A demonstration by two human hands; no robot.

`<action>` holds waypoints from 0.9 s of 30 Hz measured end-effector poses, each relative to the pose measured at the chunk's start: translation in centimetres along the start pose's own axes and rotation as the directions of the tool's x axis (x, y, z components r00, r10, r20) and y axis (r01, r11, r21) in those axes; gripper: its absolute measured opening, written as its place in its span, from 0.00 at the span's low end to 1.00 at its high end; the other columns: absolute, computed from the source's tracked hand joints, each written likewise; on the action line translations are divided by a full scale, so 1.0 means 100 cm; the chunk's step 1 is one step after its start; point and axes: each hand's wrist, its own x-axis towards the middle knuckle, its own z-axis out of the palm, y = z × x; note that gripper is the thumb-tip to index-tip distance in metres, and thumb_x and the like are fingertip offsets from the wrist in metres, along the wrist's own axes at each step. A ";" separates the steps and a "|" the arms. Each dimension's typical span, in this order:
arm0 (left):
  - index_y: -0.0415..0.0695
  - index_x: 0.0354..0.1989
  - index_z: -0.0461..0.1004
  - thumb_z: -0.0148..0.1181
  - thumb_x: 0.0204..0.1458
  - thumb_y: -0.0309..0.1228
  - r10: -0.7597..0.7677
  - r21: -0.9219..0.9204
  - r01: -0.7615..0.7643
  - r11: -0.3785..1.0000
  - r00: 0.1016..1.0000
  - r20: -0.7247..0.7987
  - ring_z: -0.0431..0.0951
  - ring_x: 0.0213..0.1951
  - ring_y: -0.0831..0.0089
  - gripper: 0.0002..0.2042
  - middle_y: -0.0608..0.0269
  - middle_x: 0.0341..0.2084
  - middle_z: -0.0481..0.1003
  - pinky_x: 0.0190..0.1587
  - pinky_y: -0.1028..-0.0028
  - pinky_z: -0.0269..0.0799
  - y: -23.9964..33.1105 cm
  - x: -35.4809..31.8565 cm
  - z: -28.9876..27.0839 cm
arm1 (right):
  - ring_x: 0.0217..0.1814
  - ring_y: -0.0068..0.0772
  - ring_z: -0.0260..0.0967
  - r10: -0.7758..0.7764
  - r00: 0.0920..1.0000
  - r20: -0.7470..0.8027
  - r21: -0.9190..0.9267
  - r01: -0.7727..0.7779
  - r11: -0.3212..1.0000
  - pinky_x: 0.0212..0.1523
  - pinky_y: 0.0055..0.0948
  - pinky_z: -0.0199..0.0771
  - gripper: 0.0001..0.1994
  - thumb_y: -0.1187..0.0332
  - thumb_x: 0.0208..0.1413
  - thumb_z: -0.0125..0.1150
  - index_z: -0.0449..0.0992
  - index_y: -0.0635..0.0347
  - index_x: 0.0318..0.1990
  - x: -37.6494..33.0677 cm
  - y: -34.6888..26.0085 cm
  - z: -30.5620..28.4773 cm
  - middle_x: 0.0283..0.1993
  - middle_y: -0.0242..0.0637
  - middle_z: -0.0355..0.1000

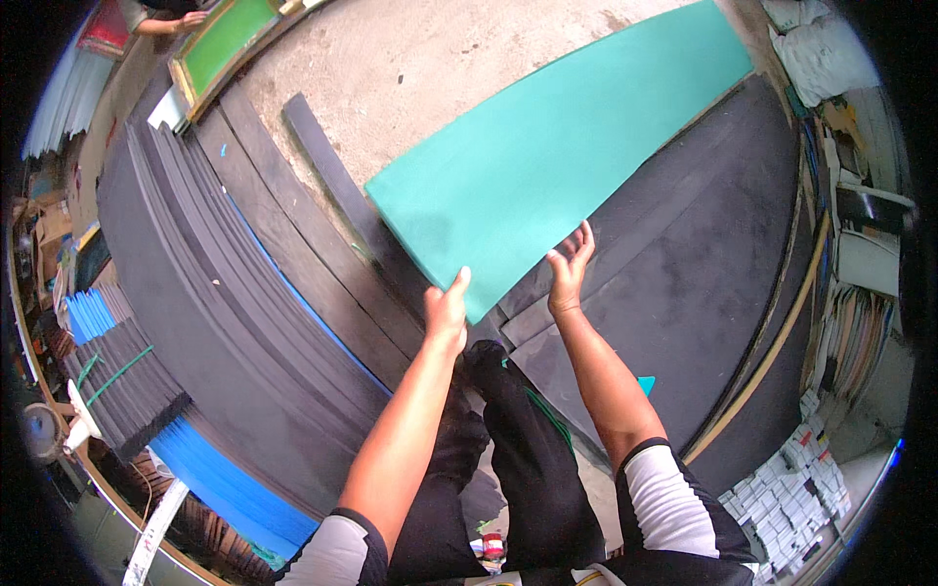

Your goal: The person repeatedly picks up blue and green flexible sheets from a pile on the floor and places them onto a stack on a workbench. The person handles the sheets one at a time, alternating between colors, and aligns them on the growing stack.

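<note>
A long teal sheet (pixel 567 137), smooth and likely foam, stretches from just ahead of me toward the far right. At its near end my left hand (pixel 447 311) grips the edge by the corner, thumb on top and fingers mostly hidden underneath. My right hand (pixel 571 269) is raised at the sheet's right edge with its fingers apart. Whether its fingertips touch that edge I cannot tell. Under and beside the sheet lies a wide stack of black sheets (pixel 664 264).
On the left stand stacked black sheets (pixel 225 293) with blue ones (pixel 234 469) lower down. A dark strip (pixel 322 146) lies on the sandy floor (pixel 430 68). Far left, another person's hand (pixel 191 20) rests at a green framed panel (pixel 225 44). White bundles (pixel 791 488) are piled at right.
</note>
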 end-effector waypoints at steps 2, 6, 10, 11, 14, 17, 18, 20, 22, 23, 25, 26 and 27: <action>0.37 0.56 0.73 0.66 0.59 0.33 -0.049 -0.062 0.050 0.997 0.999 0.014 0.79 0.49 0.65 0.20 0.57 0.50 0.78 0.53 0.62 0.75 0.002 -0.024 -0.020 | 0.66 0.45 0.63 0.419 0.899 0.127 0.564 -0.413 0.715 0.65 0.45 0.64 0.37 0.61 0.52 0.69 0.60 0.61 0.68 -0.002 -0.031 0.003 0.66 0.44 0.63; 0.39 0.57 0.71 0.65 0.60 0.33 -0.160 -0.047 0.160 0.986 0.987 0.004 0.80 0.47 0.61 0.20 0.57 0.48 0.78 0.46 0.58 0.79 0.011 -0.077 -0.037 | 0.60 0.42 0.69 0.548 0.792 0.270 0.495 -0.602 0.626 0.60 0.44 0.71 0.30 0.63 0.59 0.64 0.61 0.63 0.66 -0.005 -0.066 0.001 0.61 0.43 0.70; 0.41 0.58 0.69 0.63 0.60 0.34 -0.274 -0.077 0.278 0.958 0.960 0.054 0.81 0.45 0.59 0.20 0.56 0.48 0.78 0.39 0.57 0.81 0.057 -0.130 -0.045 | 0.55 0.40 0.72 0.657 0.742 0.137 0.258 -0.667 0.699 0.44 0.42 0.78 0.31 0.66 0.59 0.66 0.59 0.55 0.67 -0.019 -0.075 0.004 0.58 0.42 0.72; 0.41 0.59 0.69 0.62 0.60 0.34 -0.288 -0.083 0.291 0.953 0.956 0.051 0.81 0.44 0.59 0.20 0.55 0.48 0.78 0.38 0.57 0.81 0.071 -0.136 -0.053 | 0.59 0.42 0.70 0.676 0.726 0.130 0.271 -0.682 0.680 0.51 0.43 0.74 0.34 0.67 0.58 0.67 0.56 0.56 0.69 -0.017 -0.091 0.000 0.61 0.44 0.69; 0.41 0.58 0.69 0.62 0.60 0.35 -0.226 0.009 0.226 0.974 0.974 0.012 0.82 0.39 0.59 0.20 0.54 0.46 0.79 0.35 0.60 0.81 0.128 -0.169 -0.063 | 0.66 0.44 0.64 0.695 0.719 0.016 0.260 -0.674 0.692 0.64 0.43 0.68 0.49 0.66 0.57 0.69 0.37 0.54 0.77 -0.002 -0.110 -0.011 0.68 0.47 0.62; 0.43 0.56 0.71 0.62 0.60 0.36 -0.233 0.015 0.234 0.972 0.972 -0.037 0.81 0.36 0.61 0.18 0.57 0.42 0.79 0.33 0.63 0.81 0.176 -0.195 -0.087 | 0.60 0.42 0.65 0.366 0.923 -0.123 0.137 -0.349 0.927 0.62 0.41 0.67 0.43 0.62 0.60 0.63 0.42 0.51 0.77 0.020 -0.100 -0.029 0.61 0.45 0.62; 0.41 0.55 0.71 0.63 0.59 0.36 -0.236 -0.009 0.236 0.972 0.971 -0.037 0.81 0.35 0.60 0.19 0.56 0.41 0.79 0.32 0.62 0.80 0.190 -0.201 -0.101 | 0.59 0.42 0.64 0.201 0.973 -0.118 0.057 -0.195 0.979 0.63 0.41 0.65 0.40 0.63 0.60 0.62 0.48 0.51 0.76 0.025 -0.101 -0.039 0.59 0.45 0.62; 0.39 0.52 0.73 0.65 0.58 0.36 -0.221 -0.041 0.218 0.975 0.967 -0.125 0.81 0.31 0.60 0.18 0.55 0.37 0.79 0.31 0.63 0.80 0.214 -0.210 -0.112 | 0.61 0.47 0.62 -0.211 0.977 0.014 -0.385 0.200 0.901 0.66 0.41 0.61 0.33 0.70 0.52 0.60 0.65 0.52 0.69 0.022 -0.105 -0.054 0.57 0.47 0.61; 0.41 0.50 0.73 0.65 0.58 0.37 -0.224 -0.064 0.218 0.974 0.966 -0.126 0.81 0.31 0.62 0.17 0.57 0.36 0.80 0.30 0.64 0.79 0.231 -0.216 -0.129 | 0.71 0.49 0.57 -0.302 0.918 0.259 -0.668 0.396 0.630 0.70 0.44 0.59 0.39 0.73 0.46 0.62 0.61 0.48 0.71 0.023 -0.117 -0.063 0.66 0.46 0.60; 0.41 0.50 0.73 0.65 0.58 0.37 -0.230 -0.068 0.222 0.973 0.961 -0.156 0.81 0.31 0.62 0.16 0.58 0.36 0.80 0.30 0.64 0.79 0.239 -0.222 -0.131 | 0.74 0.48 0.55 -0.281 0.886 0.368 -0.740 0.462 0.488 0.72 0.44 0.56 0.42 0.74 0.45 0.64 0.60 0.47 0.72 0.024 -0.118 -0.062 0.69 0.43 0.59; 0.43 0.49 0.75 0.63 0.59 0.37 -0.260 -0.097 0.246 0.964 0.947 -0.190 0.82 0.31 0.65 0.14 0.60 0.37 0.81 0.30 0.64 0.81 0.248 -0.230 -0.145 | 0.76 0.44 0.53 -0.246 0.821 0.516 -0.726 0.571 0.383 0.72 0.45 0.57 0.42 0.72 0.46 0.66 0.58 0.44 0.73 0.033 -0.121 -0.052 0.73 0.40 0.58; 0.44 0.49 0.75 0.63 0.59 0.37 -0.270 -0.114 0.252 0.961 0.943 -0.193 0.82 0.31 0.65 0.14 0.61 0.37 0.81 0.30 0.64 0.82 0.251 -0.233 -0.153 | 0.78 0.42 0.52 -0.218 0.781 0.585 -0.708 0.623 0.332 0.72 0.45 0.57 0.43 0.72 0.47 0.67 0.57 0.42 0.73 0.039 -0.117 -0.046 0.74 0.38 0.57; 0.45 0.49 0.75 0.63 0.60 0.37 -0.284 -0.130 0.261 0.956 0.938 -0.199 0.83 0.32 0.66 0.13 0.62 0.37 0.81 0.30 0.64 0.82 0.253 -0.236 -0.161 | 0.78 0.41 0.53 -0.155 0.752 0.641 -0.688 0.652 0.317 0.72 0.45 0.57 0.42 0.71 0.49 0.66 0.57 0.41 0.73 0.039 -0.110 -0.038 0.75 0.38 0.58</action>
